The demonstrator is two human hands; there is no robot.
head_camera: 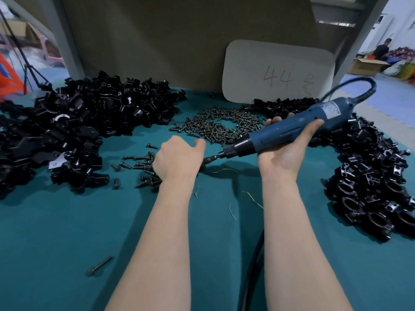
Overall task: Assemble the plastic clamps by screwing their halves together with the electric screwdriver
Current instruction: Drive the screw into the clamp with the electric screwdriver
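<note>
Two heaps of black plastic parts take up most of the bench (67, 232), which is covered in teal. The bigger heap, loose clamp halves (67, 131), fills the far left corner and spreads along the left edge. The other heap, ring-shaped clamps (370, 176), runs down the right edge. A white card (278, 72) marked "44" leans against the back wall at the far edge, right of centre. In front of the card, between the heaps, lies a pile of small dark screws (220, 126).

The electric screwdriver (292, 129), blue with a black nose, sits slanted above the middle of the bench, its bit (212, 157) pointing down and left, its cable (253, 254) trailing off the near edge. The right hand (285, 153) grips the blue body from below, fingers wrapped round it. The left hand (177, 158) is knuckles up at the bit's tip, fingers curled under; what they hold, I cannot tell.

Some longer bolts (143, 167) lie scattered just left of that hand. One bolt (100, 265) lies alone toward the near left.
</note>
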